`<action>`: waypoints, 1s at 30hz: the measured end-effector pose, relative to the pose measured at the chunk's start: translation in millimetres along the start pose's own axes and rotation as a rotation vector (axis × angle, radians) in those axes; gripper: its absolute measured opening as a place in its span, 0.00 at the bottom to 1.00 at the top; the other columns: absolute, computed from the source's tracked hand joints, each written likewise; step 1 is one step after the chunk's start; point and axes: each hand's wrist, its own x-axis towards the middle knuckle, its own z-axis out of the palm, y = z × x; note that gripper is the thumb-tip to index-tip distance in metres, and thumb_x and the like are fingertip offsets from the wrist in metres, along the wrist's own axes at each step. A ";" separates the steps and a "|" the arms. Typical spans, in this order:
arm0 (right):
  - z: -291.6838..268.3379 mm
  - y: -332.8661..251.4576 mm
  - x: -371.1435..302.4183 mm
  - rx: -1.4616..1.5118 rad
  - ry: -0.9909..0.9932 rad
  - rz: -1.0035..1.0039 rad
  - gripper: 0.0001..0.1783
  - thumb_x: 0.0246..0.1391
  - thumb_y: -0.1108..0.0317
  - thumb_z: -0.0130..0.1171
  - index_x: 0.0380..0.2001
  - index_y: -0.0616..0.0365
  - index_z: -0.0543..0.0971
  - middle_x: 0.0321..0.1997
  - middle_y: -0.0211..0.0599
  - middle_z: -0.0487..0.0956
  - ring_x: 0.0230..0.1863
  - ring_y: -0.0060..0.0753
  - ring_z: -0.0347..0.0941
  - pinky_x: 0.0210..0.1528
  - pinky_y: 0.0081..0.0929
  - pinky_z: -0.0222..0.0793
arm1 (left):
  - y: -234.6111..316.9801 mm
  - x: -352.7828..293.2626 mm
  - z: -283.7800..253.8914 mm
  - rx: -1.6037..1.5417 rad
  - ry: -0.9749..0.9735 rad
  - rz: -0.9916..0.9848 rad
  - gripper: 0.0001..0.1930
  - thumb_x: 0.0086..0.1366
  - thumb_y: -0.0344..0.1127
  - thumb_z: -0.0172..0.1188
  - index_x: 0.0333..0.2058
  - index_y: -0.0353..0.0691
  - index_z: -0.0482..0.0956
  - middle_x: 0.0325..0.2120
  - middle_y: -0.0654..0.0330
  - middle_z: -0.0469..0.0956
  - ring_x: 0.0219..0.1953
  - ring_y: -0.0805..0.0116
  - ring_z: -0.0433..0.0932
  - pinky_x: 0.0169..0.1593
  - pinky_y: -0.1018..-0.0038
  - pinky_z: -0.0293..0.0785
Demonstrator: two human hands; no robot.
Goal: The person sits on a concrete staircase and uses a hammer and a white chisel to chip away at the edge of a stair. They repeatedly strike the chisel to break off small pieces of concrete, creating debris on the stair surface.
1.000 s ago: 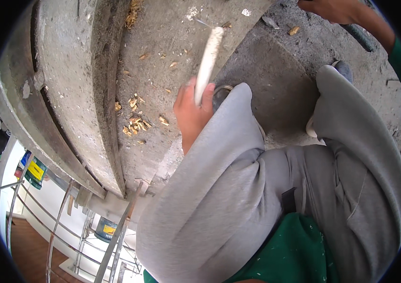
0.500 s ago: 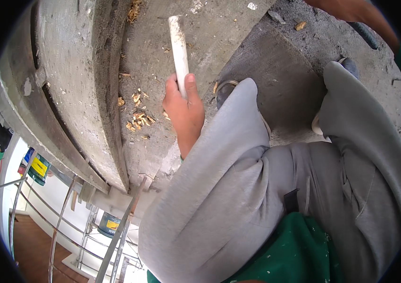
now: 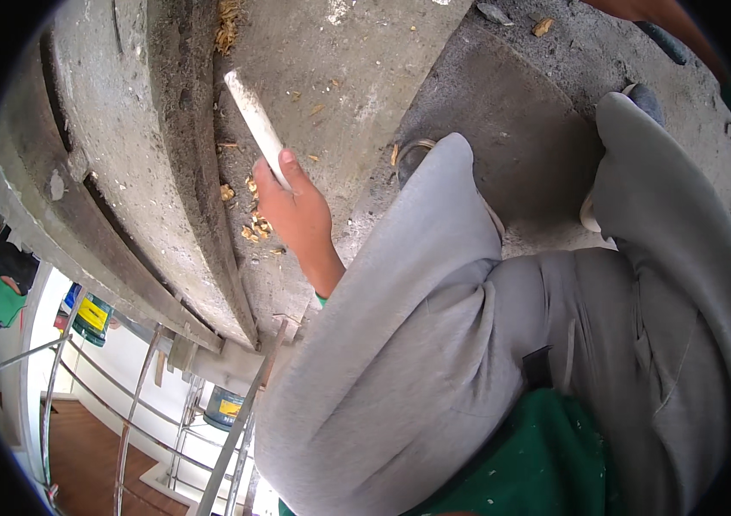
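My left hand [image 3: 295,206] is closed around the lower part of a whitish stick [image 3: 254,116]. The stick tilts up and to the left over a rough concrete surface [image 3: 331,95], its far end close to a concrete ledge. Just past the knuckles, pale wood chips [image 3: 255,229] lie scattered along the foot of that ledge. My right hand [image 3: 623,7] is mostly cut off by the top edge, so its fingers are hidden. Beside the right forearm is a dark rod-like piece [image 3: 665,43]; whether that hand holds it I cannot tell.
Curved concrete ledges [image 3: 125,129] rise on the left. Below them, metal scaffold tubes [image 3: 129,404] stand over a lower brown floor [image 3: 90,451], with dark buckets [image 3: 221,408] nearby. Another person in green [image 3: 0,292] is at far left. My knees and shoes flank a dark slab [image 3: 503,138].
My left hand has moved left and slightly down, and the stick's far end has swung left. The whole view has shifted a little.
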 end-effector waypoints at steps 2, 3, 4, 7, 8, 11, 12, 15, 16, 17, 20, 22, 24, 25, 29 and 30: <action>-0.4 -6.2 4.9 -0.020 -0.032 0.002 0.17 0.63 0.71 0.53 0.53 0.64 0.72 0.43 0.48 0.80 0.44 0.45 0.79 0.50 0.46 0.77 | 18.8 15.3 -1.7 -0.018 -0.026 0.073 0.18 0.79 0.45 0.54 0.42 0.33 0.77 0.23 0.60 0.74 0.24 0.72 0.72 0.31 0.71 0.68; -2.8 -3.1 -1.3 -0.016 -0.028 0.034 0.16 0.63 0.71 0.52 0.53 0.64 0.72 0.43 0.48 0.80 0.44 0.46 0.79 0.50 0.46 0.78 | 33.2 28.3 2.4 -0.013 -0.067 0.095 0.18 0.79 0.46 0.53 0.42 0.33 0.77 0.23 0.60 0.74 0.24 0.72 0.72 0.31 0.71 0.69; -4.9 0.0 -7.7 -0.013 -0.025 0.065 0.16 0.63 0.72 0.52 0.53 0.64 0.72 0.43 0.47 0.80 0.44 0.46 0.79 0.50 0.46 0.78 | 39.8 38.0 9.4 -0.008 -0.108 0.118 0.19 0.79 0.46 0.53 0.42 0.33 0.77 0.23 0.60 0.74 0.24 0.71 0.72 0.31 0.71 0.69; -8.5 -13.6 -4.0 -0.043 -0.048 0.035 0.16 0.63 0.71 0.52 0.52 0.64 0.72 0.43 0.48 0.80 0.45 0.47 0.79 0.49 0.47 0.78 | 31.3 27.1 15.4 -0.080 -0.065 -0.041 0.20 0.80 0.47 0.51 0.42 0.32 0.76 0.23 0.57 0.74 0.24 0.67 0.73 0.31 0.67 0.69; -11.2 -14.3 -4.8 -0.064 -0.050 0.044 0.16 0.63 0.71 0.53 0.52 0.64 0.72 0.43 0.48 0.81 0.45 0.47 0.79 0.49 0.47 0.77 | 34.4 23.1 21.3 -0.135 -0.060 -0.112 0.20 0.80 0.47 0.50 0.41 0.32 0.76 0.23 0.60 0.73 0.23 0.70 0.71 0.30 0.69 0.68; -9.6 1.0 -6.4 -0.079 -0.016 -0.037 0.15 0.62 0.71 0.53 0.50 0.64 0.72 0.43 0.50 0.80 0.45 0.48 0.79 0.48 0.47 0.77 | 31.1 2.4 17.9 -0.331 -0.125 -0.291 0.19 0.80 0.46 0.50 0.41 0.33 0.76 0.22 0.61 0.71 0.23 0.72 0.70 0.30 0.70 0.67; -6.7 3.4 -3.8 -0.071 -0.003 -0.052 0.15 0.61 0.71 0.53 0.50 0.65 0.72 0.43 0.50 0.80 0.44 0.49 0.79 0.48 0.47 0.77 | 26.9 -1.4 18.0 -0.355 -0.113 -0.299 0.19 0.80 0.46 0.50 0.41 0.33 0.76 0.22 0.62 0.71 0.24 0.72 0.70 0.30 0.70 0.67; 0.8 6.6 -3.9 -0.058 0.042 -0.098 0.15 0.61 0.71 0.53 0.50 0.65 0.72 0.42 0.50 0.79 0.43 0.49 0.79 0.47 0.47 0.77 | 19.7 -0.6 18.1 -0.120 -0.065 -0.025 0.19 0.80 0.46 0.51 0.44 0.32 0.77 0.22 0.60 0.72 0.24 0.71 0.70 0.30 0.70 0.66; 2.4 5.3 -9.4 -0.063 0.061 -0.116 0.15 0.61 0.71 0.53 0.50 0.64 0.72 0.42 0.50 0.79 0.43 0.48 0.79 0.47 0.46 0.77 | 20.4 3.2 18.7 -0.110 -0.070 -0.021 0.19 0.79 0.46 0.51 0.44 0.32 0.77 0.23 0.59 0.72 0.25 0.70 0.71 0.32 0.69 0.67; 4.6 4.4 -12.5 -0.068 0.080 -0.133 0.15 0.61 0.72 0.53 0.50 0.64 0.72 0.42 0.49 0.79 0.43 0.48 0.79 0.47 0.46 0.77 | 23.0 10.0 20.9 -0.101 -0.075 -0.018 0.19 0.79 0.46 0.52 0.44 0.32 0.77 0.23 0.59 0.73 0.26 0.69 0.71 0.33 0.68 0.68; -1.3 -0.9 -3.5 0.017 -0.012 0.018 0.16 0.61 0.72 0.53 0.52 0.63 0.71 0.43 0.48 0.79 0.44 0.46 0.79 0.48 0.46 0.78 | 35.2 21.1 15.4 -0.073 -0.053 0.026 0.19 0.78 0.46 0.53 0.45 0.32 0.78 0.25 0.56 0.75 0.28 0.66 0.73 0.36 0.66 0.70; 2.2 0.9 3.0 -0.022 -0.009 0.014 0.17 0.62 0.72 0.53 0.53 0.63 0.71 0.43 0.47 0.79 0.45 0.46 0.79 0.49 0.45 0.78 | 36.0 19.1 15.1 -0.079 -0.047 0.031 0.19 0.78 0.47 0.54 0.44 0.32 0.79 0.26 0.55 0.76 0.30 0.64 0.74 0.38 0.65 0.71; 2.3 3.8 8.1 -0.032 -0.005 0.008 0.18 0.61 0.73 0.52 0.55 0.62 0.71 0.44 0.47 0.79 0.46 0.45 0.79 0.50 0.44 0.78 | 36.6 14.0 13.2 -0.100 -0.044 -0.001 0.20 0.78 0.47 0.54 0.43 0.32 0.79 0.27 0.54 0.76 0.31 0.62 0.75 0.39 0.64 0.71; 0.5 -5.1 1.8 -0.021 -0.004 0.005 0.19 0.61 0.73 0.52 0.55 0.62 0.70 0.45 0.48 0.80 0.46 0.45 0.79 0.50 0.44 0.78 | 39.0 10.9 12.8 -0.104 -0.056 -0.019 0.20 0.78 0.47 0.54 0.44 0.32 0.80 0.27 0.54 0.76 0.30 0.62 0.75 0.39 0.64 0.71; 9.4 21.1 12.9 -0.004 0.073 -0.034 0.17 0.67 0.63 0.55 0.52 0.63 0.75 0.45 0.50 0.82 0.46 0.50 0.81 0.49 0.48 0.79 | 43.9 11.7 16.1 -0.126 -0.107 -0.073 0.20 0.77 0.48 0.55 0.44 0.33 0.80 0.27 0.54 0.77 0.30 0.61 0.75 0.38 0.64 0.72; 19.8 39.7 18.2 -0.028 0.124 -0.078 0.20 0.68 0.59 0.54 0.55 0.62 0.74 0.42 0.47 0.80 0.42 0.45 0.79 0.44 0.44 0.78 | 41.6 15.2 20.0 -0.136 -0.117 -0.087 0.20 0.77 0.48 0.55 0.45 0.33 0.80 0.26 0.54 0.77 0.29 0.61 0.75 0.38 0.64 0.72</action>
